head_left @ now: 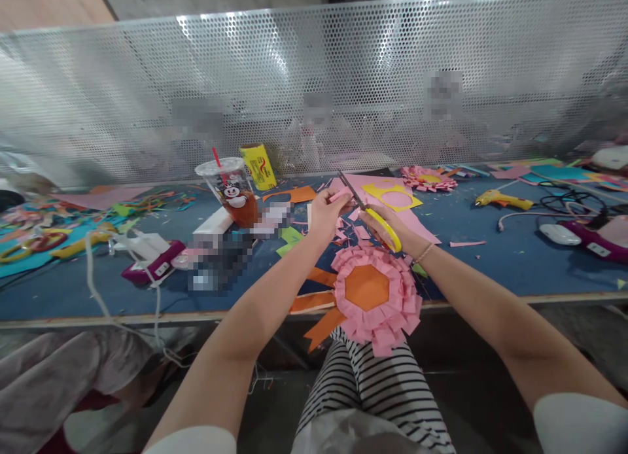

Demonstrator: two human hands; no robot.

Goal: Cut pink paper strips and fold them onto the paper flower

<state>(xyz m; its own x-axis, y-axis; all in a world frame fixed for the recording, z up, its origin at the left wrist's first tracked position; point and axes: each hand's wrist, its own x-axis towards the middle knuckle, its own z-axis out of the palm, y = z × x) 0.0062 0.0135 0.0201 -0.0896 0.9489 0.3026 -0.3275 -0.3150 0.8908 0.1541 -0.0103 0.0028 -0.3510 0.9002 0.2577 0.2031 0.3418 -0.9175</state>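
Yellow-handled scissors (pixel 384 227) are in my right hand (pixel 387 226), its fingers around the handles. The blades point up and left, close to the fingertips of my left hand (pixel 330 209). That hand pinches a small pink paper piece (pixel 338 195) beside the blades. Whether the blades touch the paper I cannot tell. Below both hands, a pink paper rosette (pixel 377 330) with an orange centre and orange tails overhangs the table's front edge. Small pink paper scraps (pixel 362 232) lie between and under my hands. Behind them are a pink sheet (pixel 377 182) and a yellow sheet with a round hole (pixel 415 197).
A plastic cup of brown drink (pixel 240 202) stands left of my hands, near a yellow packet (pixel 258 166). Glue guns (pixel 505 199), cables and purple power strips (pixel 157 263) lie on both sides. Another rosette (pixel 426 178) sits behind, before a perforated metal screen (pixel 353 68).
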